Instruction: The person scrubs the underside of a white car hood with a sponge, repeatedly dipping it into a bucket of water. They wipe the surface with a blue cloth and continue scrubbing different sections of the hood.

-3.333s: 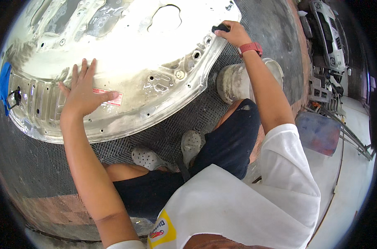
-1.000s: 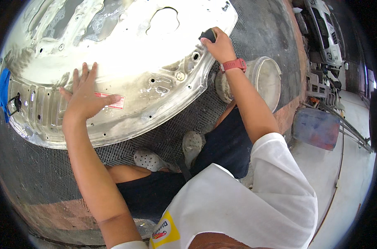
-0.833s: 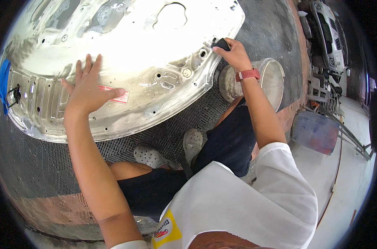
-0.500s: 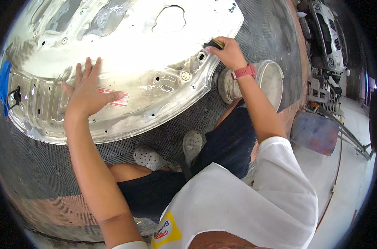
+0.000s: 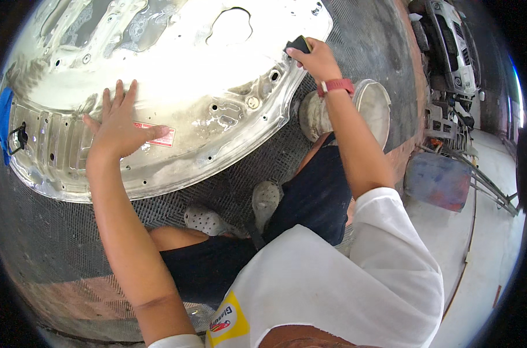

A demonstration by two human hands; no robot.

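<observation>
A large pale car hood panel [image 5: 176, 110], wet and with cut-outs and small holes, lies before me. Spread flat on its left part is my left hand [image 5: 120, 124], fingers apart, the thumb resting over a red-and-white label [image 5: 154, 134]. At the panel's right edge my right hand [image 5: 314, 57] grips a small black sanding pad [image 5: 298, 45] with a yellowish edge, held between thumb and fingers against the metal. The pad's underside is hidden. A red watch [image 5: 335, 86] is on my right wrist.
A dirty whitish bucket [image 5: 372, 107] stands right of my knee. Blue tape or cloth [image 5: 4, 122] hangs at the panel's left end, beside a black latch [image 5: 19, 137]. My grey clogs [image 5: 266, 200] rest on dark textured matting. A blue-grey bin [image 5: 437, 181] and a vehicle [image 5: 456, 49] are far right.
My right hand has moved the black pad farther away along the panel's right edge. The left hand stays flat in about the same place; the whole view has shifted slightly.
</observation>
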